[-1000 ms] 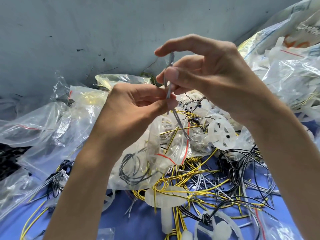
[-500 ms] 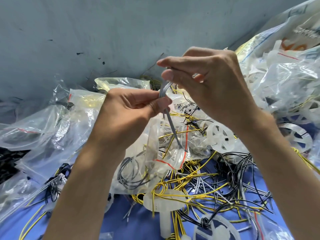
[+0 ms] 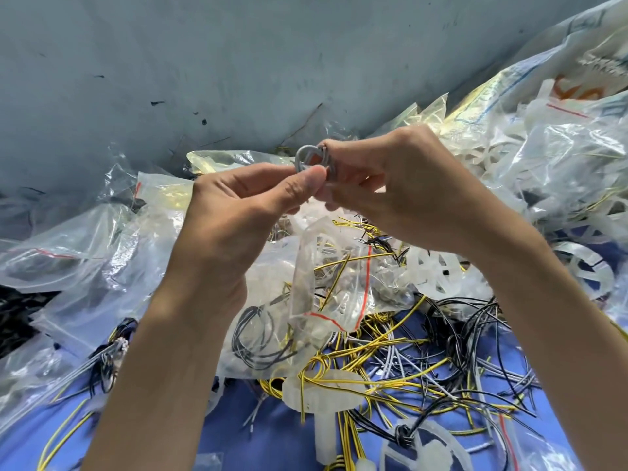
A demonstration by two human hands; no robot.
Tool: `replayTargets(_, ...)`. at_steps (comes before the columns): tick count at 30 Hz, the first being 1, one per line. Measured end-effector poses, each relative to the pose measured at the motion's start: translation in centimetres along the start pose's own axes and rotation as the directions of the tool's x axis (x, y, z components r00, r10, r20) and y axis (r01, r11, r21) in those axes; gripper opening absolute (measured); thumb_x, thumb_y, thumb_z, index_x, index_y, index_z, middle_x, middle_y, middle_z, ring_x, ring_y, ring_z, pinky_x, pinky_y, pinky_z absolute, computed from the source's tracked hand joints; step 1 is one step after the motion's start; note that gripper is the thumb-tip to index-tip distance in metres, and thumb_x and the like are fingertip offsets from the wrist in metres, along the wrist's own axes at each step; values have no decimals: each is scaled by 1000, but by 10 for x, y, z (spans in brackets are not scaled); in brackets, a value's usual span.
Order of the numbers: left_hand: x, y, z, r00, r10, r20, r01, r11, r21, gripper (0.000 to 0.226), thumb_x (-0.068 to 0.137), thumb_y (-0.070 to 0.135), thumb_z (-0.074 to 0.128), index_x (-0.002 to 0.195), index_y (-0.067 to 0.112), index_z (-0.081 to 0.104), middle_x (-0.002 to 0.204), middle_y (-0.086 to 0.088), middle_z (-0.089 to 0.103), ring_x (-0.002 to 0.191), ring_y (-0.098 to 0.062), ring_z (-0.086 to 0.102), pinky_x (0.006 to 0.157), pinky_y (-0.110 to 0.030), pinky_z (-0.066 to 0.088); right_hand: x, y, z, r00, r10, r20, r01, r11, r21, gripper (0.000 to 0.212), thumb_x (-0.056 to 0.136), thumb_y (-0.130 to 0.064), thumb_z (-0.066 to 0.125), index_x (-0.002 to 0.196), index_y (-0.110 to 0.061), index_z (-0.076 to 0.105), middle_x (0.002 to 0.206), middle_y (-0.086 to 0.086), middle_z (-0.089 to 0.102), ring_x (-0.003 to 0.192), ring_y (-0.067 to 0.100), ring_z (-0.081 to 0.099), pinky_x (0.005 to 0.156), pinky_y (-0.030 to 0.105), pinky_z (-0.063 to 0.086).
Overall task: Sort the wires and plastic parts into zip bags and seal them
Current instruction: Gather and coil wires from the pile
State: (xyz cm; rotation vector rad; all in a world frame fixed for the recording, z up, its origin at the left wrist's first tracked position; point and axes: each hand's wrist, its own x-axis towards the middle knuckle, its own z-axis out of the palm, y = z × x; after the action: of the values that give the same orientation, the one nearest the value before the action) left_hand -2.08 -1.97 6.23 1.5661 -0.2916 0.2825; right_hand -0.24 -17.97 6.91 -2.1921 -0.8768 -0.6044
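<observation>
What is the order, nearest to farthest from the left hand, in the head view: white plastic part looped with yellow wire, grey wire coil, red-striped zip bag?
1. grey wire coil: pinched by the left hand, at its fingertips.
2. red-striped zip bag: below the hand, slightly to its right.
3. white plastic part: lowest in frame, nearest the person.

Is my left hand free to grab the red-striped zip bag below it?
Probably not yet: left hand and right hand both pinch the coiled grey wire; the zip bag sits uncovered.
</observation>
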Motion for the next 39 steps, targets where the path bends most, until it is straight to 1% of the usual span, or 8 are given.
replayTargets(10, 1, -4, -3, 998, 68, 0, -67, 977, 201, 18, 60, 44, 74, 67, 27, 75, 60, 13, 66, 56, 2, 52, 52, -9, 39, 1, 6, -4, 989, 120, -90, -102, 978, 184, 9, 82, -9, 71, 89, -11, 76, 76, -11, 71, 58, 3, 68, 63, 24, 57)
replayTargets(14, 0, -9, -5, 998, 21, 65, -57, 786, 615, 43, 56, 70, 68, 75, 31, 69, 57, 24, 60, 52, 6, 52, 50, -17, 38, 0, 9, -17, 982, 155, -105, -144, 984, 103, 12, 79, -11, 74, 88, -17, 77, 72, -4, 73, 59, 2, 68, 65, 34, 57)
replayTargets(18, -3, -9, -7, 977, -97, 192, -82, 657, 749, 35, 64, 63, 70, 81, 34, 61, 71, 17, 65, 60, 5, 58, 59, -24, 46, -4, 13, -34, 985, 172, -33, -169, 983, 66, 18, 76, -12, 75, 78, -30, 73, 70, -7, 73, 61, 4, 69, 70, 28, 57)
replayTargets(24, 3, -7, -16, 993, -10, 121, -69, 774, 629, 12, 86, 19, 65, 80, 28, 61, 66, 12, 69, 44, -6, 60, 51, -20, 43, -9, 10, -40, 972, 157, 177, -167, 985, 42, 21, 61, -40, 73, 80, -31, 74, 65, -9, 71, 54, 1, 65, 63, 29, 55)
replayTargets(29, 2, 3, -16, 993, 87, 74, -112, 869, 482, 10, 83, 24, 70, 77, 32, 66, 69, 13, 65, 42, -6, 54, 46, -15, 42, -7, 4, -16, 936, 164, 312, -130, 983, -126, 3, 75, -27, 76, 77, -27, 77, 54, -21, 64, 42, -4, 58, 41, 8, 40)
replayTargets(33, -4, 10, -7, 986, 148, 79, -167, 886, 433, 11, 69, 39, 66, 79, 37, 66, 76, 10, 67, 50, -24, 57, 51, -29, 48, -3, -11, 18, 955, 104, 278, -90, 994, -63, 15, 80, -30, 66, 72, -22, 75, 51, -6, 65, 36, -2, 55, 38, 7, 37)
replayTargets(36, -7, 13, -3, 977, 206, 61, -213, 895, 393, 7, 70, 36, 66, 77, 35, 68, 76, 9, 68, 46, -20, 55, 48, -24, 46, -3, -20, 34, 975, 61, 212, -58, 998, -23, 19, 78, -23, 61, 60, -18, 63, 44, -14, 51, 44, -4, 53, 45, 13, 43)
replayTargets(39, -6, 17, -5, 967, 254, -11, -239, 921, 307, 2, 72, 31, 67, 70, 31, 67, 66, 14, 65, 40, -4, 49, 46, -13, 39, -4, -19, 31, 934, 7, 357, 6, 999, -35, 15, 86, -21, 59, 88, -11, 71, 63, -15, 58, 58, -2, 53, 58, 16, 39)
